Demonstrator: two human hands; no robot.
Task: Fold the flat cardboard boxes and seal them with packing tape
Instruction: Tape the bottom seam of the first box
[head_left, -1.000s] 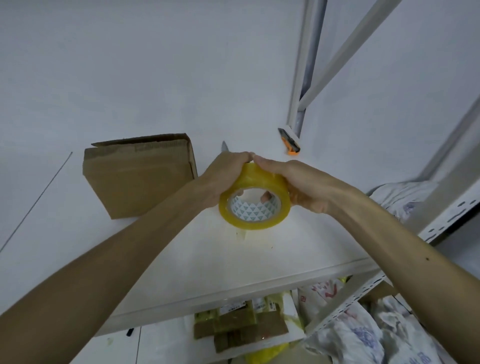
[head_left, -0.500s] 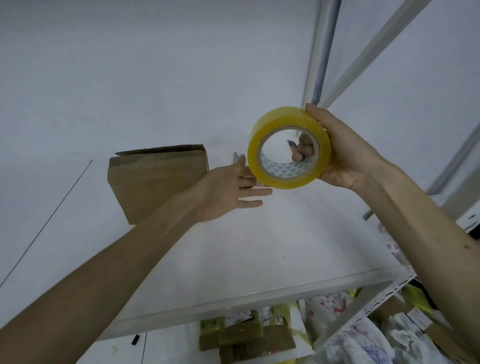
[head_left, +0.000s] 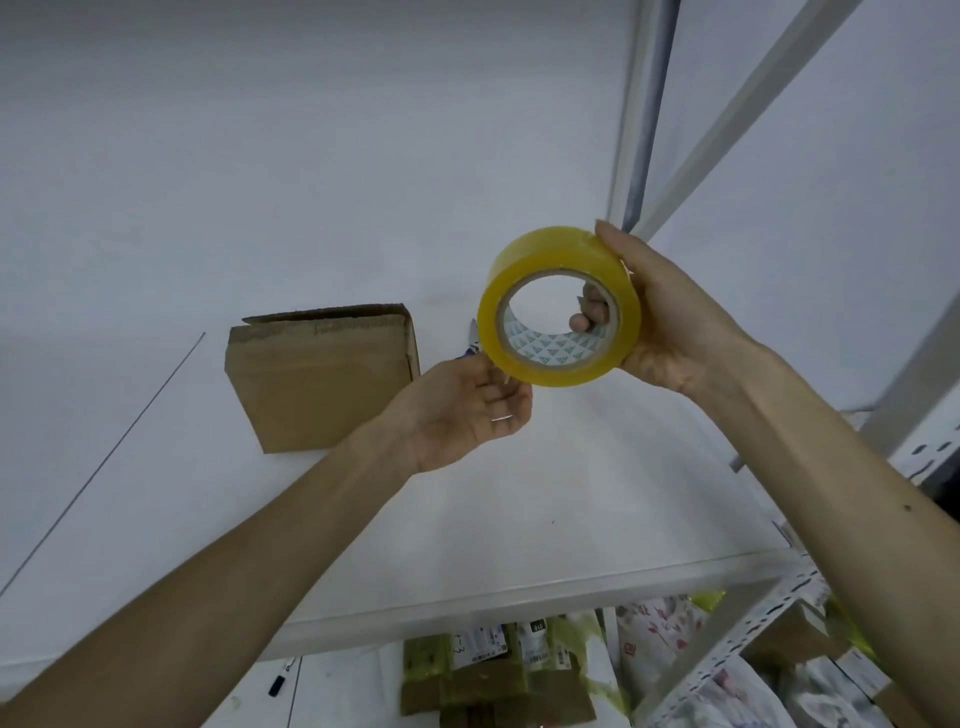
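Your right hand (head_left: 670, 322) grips the tape roll (head_left: 550, 249) aloft, fingers (head_left: 587, 312) through its core, while your left hand (head_left: 467, 410), nearer the flat box (head_left: 317, 379) on the tabletop (head_left: 519, 519), meets its lower-left rim, whether pinching I cannot tell.

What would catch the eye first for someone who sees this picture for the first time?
The yellow tape roll stands out first, held up in the middle of the view by the right hand, with a finger through its core. The left hand meets its lower edge from below; whether it pinches the tape end is unclear. Behind, to the left, a brown cardboard box lies on the white shelf.
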